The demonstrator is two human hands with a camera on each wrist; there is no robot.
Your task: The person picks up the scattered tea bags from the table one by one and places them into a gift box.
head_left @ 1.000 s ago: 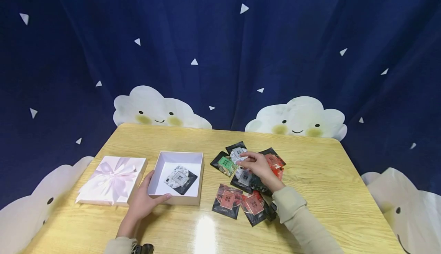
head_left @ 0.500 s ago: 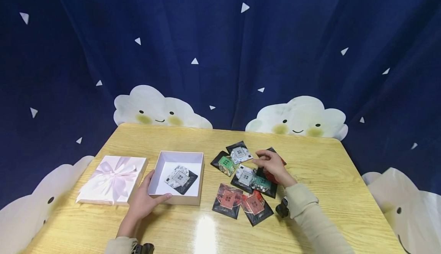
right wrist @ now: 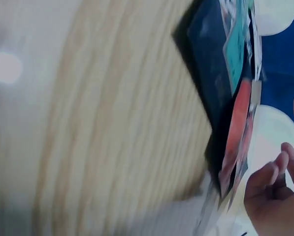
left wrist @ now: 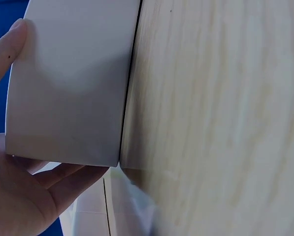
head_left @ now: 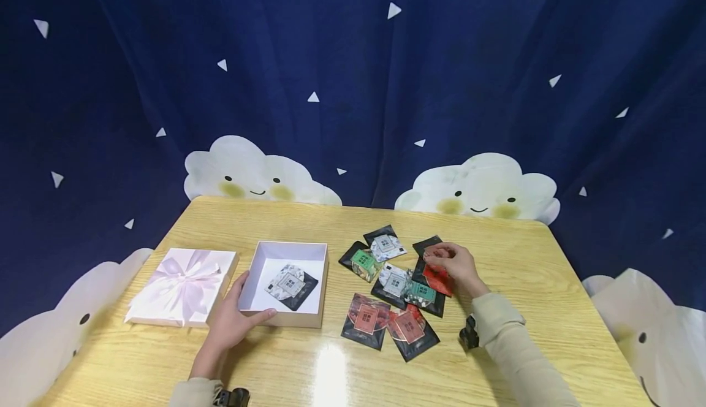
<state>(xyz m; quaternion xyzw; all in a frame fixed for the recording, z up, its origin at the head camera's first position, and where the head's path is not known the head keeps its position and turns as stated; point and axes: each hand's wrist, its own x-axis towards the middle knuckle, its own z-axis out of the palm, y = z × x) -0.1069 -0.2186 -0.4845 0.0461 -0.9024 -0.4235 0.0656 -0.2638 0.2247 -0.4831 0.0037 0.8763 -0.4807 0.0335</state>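
On a wooden tabletop (head_left: 529,272), a person's left hand (head_left: 228,321) spreads thumb and fingers against the near-left corner of an uncovered gift box (head_left: 300,320) containing a black-and-white sachet (head_left: 289,284). The right hand (head_left: 460,269), fingers loosely bent, thumb apart, is at red sachets (head_left: 439,281); contact is unclear.

To the right of the open gift box (head_left: 292,319), a narrow strip of bare wooden tabletop (head_left: 337,296) gives passage before the scattered sachets (head_left: 366,321); farther right, the right hand (head_left: 460,266) blocks the way. Behind the box, bare wood runs to the table edge. The left hand (head_left: 231,318) and bow-topped lid (head_left: 184,284) crowd its left.
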